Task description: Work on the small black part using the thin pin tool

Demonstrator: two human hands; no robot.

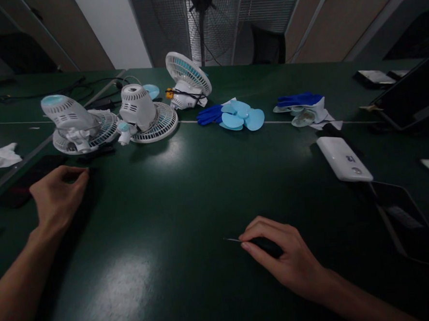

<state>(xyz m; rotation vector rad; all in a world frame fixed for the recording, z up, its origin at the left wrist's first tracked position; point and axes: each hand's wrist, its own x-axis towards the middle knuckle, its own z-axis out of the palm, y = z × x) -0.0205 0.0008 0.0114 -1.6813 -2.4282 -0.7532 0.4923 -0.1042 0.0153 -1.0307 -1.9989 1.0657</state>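
A small screwdriver (266, 246) with a dark handle and thin metal shaft lies in my right hand (283, 253), its tip pointing left, low over the green table (173, 197). My left hand (58, 194) is at the left with thumb and forefinger pinched together; whatever may be between them is too small or dark to make out. Just beyond it, a white fan (76, 123) rests face down on its grille. Beside that stands a second white fan (142, 111), also grille down.
A third fan (188, 84) leans at the back. Light-blue fan blades (241, 115) lie by a blue glove (210, 115); more gloves (302, 109) lie further right. A white power bank-like device (344, 158) and a dark phone-like slab (409, 221) are at right. Crumpled tissue (1, 156) lies far left.
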